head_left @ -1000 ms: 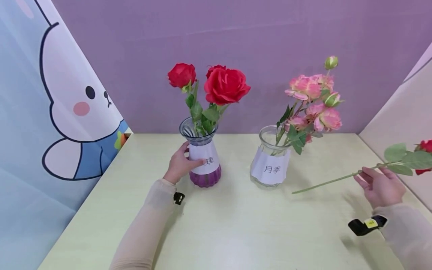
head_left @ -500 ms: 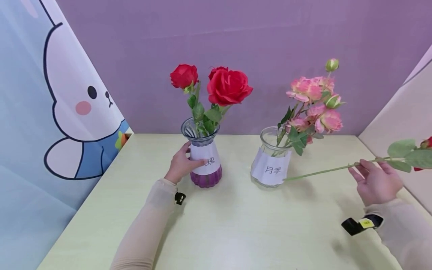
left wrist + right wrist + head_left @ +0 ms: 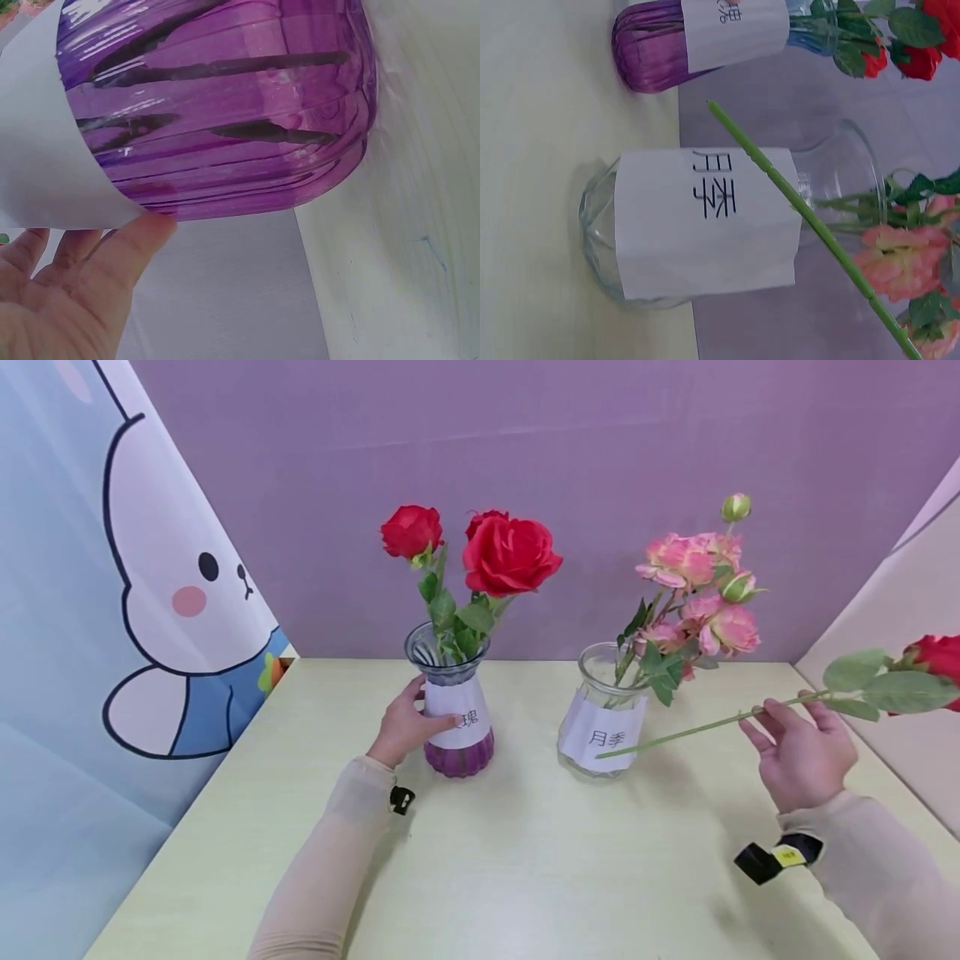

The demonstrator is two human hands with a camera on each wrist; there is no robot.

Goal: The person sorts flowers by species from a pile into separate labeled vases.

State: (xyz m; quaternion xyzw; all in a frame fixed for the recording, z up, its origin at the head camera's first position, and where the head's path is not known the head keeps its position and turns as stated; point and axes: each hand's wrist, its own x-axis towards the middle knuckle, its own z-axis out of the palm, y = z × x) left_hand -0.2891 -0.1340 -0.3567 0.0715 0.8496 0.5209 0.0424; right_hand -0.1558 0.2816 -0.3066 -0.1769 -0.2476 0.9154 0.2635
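My left hand (image 3: 408, 727) holds the purple-blue glass vase (image 3: 459, 762) from its left side, thumb across the white label and fingers behind. Its thumb and fingers show against the vase (image 3: 240, 112) in the left wrist view. Several red roses (image 3: 512, 557) stand in that vase. On the right, my right hand (image 3: 806, 756) pinches the green stem (image 3: 693, 729) of a single red rose (image 3: 936, 658). The stem slants down left, its cut end in front of the clear vase's label. In the right wrist view the hand itself is hidden; the bare stem (image 3: 810, 217) shows.
To the right of the purple vase stands a clear glass vase (image 3: 600, 670) with a white label (image 3: 602, 731) and pink flowers (image 3: 678, 560) leaning right. A purple backdrop (image 3: 600, 443) rises behind the pale table (image 3: 510, 877). A rabbit-print cloth (image 3: 172, 568) hangs at the left.
My right hand has moved left with the rose, and the stem's end has risen and swung left in front of the clear vase. The left hand has stayed on the purple vase.
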